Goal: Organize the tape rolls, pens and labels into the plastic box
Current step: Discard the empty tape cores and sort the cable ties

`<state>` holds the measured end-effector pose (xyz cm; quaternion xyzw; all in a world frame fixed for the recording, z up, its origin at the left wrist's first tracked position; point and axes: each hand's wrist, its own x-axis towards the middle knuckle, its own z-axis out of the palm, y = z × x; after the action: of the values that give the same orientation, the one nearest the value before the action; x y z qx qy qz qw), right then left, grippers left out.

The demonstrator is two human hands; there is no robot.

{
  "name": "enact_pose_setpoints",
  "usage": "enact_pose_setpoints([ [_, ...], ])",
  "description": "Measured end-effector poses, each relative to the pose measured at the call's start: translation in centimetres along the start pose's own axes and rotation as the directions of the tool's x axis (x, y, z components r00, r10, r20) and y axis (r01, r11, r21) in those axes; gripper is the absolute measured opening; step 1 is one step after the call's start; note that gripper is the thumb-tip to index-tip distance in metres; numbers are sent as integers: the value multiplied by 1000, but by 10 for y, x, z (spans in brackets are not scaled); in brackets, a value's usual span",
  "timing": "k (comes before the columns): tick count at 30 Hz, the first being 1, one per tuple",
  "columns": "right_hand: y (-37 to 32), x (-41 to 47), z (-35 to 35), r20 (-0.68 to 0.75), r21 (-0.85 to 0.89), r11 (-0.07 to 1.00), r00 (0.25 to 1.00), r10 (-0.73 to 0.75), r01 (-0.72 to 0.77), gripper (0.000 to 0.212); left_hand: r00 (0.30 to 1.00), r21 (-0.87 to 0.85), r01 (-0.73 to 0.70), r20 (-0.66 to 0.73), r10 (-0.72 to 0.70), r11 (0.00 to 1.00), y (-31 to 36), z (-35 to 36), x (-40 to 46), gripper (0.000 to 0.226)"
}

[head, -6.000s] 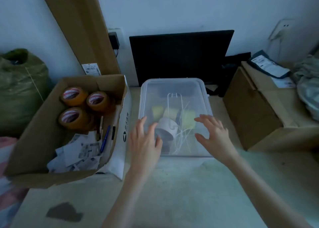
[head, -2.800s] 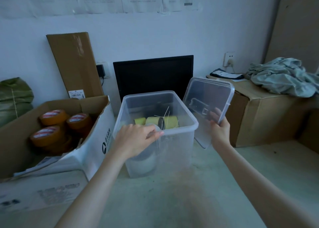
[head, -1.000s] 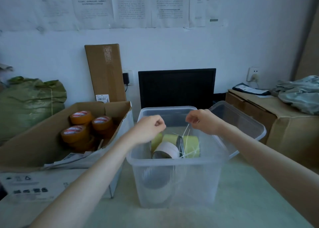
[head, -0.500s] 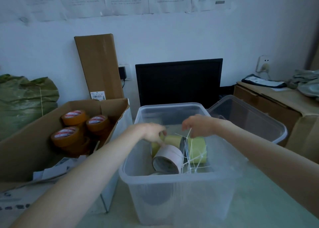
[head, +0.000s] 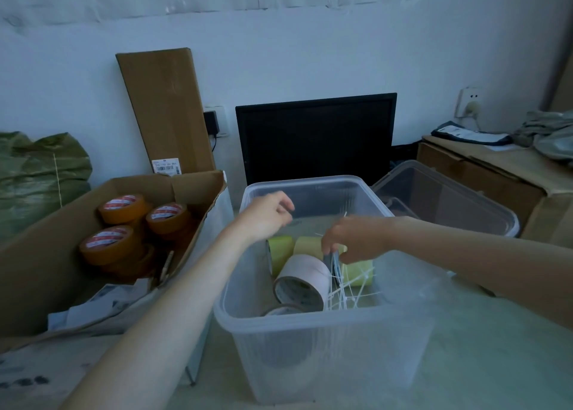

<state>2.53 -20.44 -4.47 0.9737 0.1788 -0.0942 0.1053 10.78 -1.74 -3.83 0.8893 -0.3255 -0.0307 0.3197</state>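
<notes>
- Cardboard box (head: 46,273) at 9 o'clock holds orange tape rolls (head: 111,242).
- Clear plastic box (head: 322,344) at 6 o'clock, lid off.
- Left hand (head: 266,214) hovers over its rim, fingers curled, holding nothing I can see.
- Right hand (head: 350,239) inside it, fingers pinching a dark roll (head: 329,259) beside white cable ties (head: 344,288).

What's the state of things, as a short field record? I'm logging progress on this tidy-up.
plastic box: open, on the table
lid: off, behind the box to the right
inside box: yellow and white tape rolls, white cable ties
brown tape rolls: in the cardboard box, left
left hand: over box, loosely curled
right hand: reaching among the rolls
</notes>
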Motion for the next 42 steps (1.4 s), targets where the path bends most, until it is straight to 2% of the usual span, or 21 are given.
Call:
enact_pose_setpoints([
  [1, 0, -1, -1, -10, 11, 1000, 1000, 9, -8, 40, 991, 92, -32, 129, 20, 995, 1, 3, -1, 27],
  [3, 2, -3, -1, 7, 25, 999, 999, 31, -32, 41, 918, 268, -94, 396, -21, 959, 1, 11, -1, 56],
  [5, 4, -4, 0, 5, 46, 997, 998, 64, -64, 41, 849, 427, -160, 519, -97, 890, 3, 15, -1, 75],
  [7, 5, -4, 0, -25, 52, 995, 996, 90, -88, 41, 836, 514, -209, 536, -121, 832, 2, 18, 1, 79],
  [14, 11, -2, -3, -105, 132, 980, 981, 162, -148, 39, 828, 611, -247, 536, -164, 752, 2, 22, 1, 80],
  [18, 12, -3, -5, -177, 256, 949, 956, 233, -185, 36, 825, 598, -189, 527, -204, 779, 6, 17, -4, 71],
  [23, 16, -2, -10, -346, 472, 864, 863, 368, -179, 23, 884, 505, -186, 461, -81, 843, 14, 0, -14, 60],
  [25, 16, -6, -14, -385, 639, 757, 793, 472, -140, 19, 909, 451, -197, 417, -11, 871, 16, -18, -16, 61],
  [28, 18, -14, -16, -352, 861, 509, 723, 595, 0, 15, 954, 333, -211, 277, 118, 919, 22, -50, -25, 58],
  [31, 14, -25, -24, -260, 961, 245, 728, 634, 130, 13, 955, 216, -295, 105, 278, 931, 30, -69, -39, 55],
  [34, 5, -41, -37, -84, 977, -110, 797, 598, 185, 32, 905, 217, -406, -40, 424, 888, 34, -69, -50, 54],
  [35, 1, -47, -42, -41, 964, -197, 828, 560, 181, 39, 877, 253, -447, -64, 475, 858, 35, -66, -53, 55],
  [36, -2, -52, -45, -17, 954, -246, 854, 519, 169, 45, 846, 303, -487, -68, 528, 819, 35, -62, -55, 56],
  [38, -8, -60, -51, -4, 959, -252, 895, 446, 130, 49, 781, 401, -553, -58, 622, 731, 36, -54, -59, 60],
  [40, -15, -66, -53, 11, 971, -223, 925, 379, 80, 44, 712, 445, -598, -87, 697, 667, 39, -45, -60, 63],
  [42, -20, -71, -54, 26, 959, -272, 936, 352, 76, 34, 650, 462, -633, -119, 751, 621, 43, -39, -59, 60],
])
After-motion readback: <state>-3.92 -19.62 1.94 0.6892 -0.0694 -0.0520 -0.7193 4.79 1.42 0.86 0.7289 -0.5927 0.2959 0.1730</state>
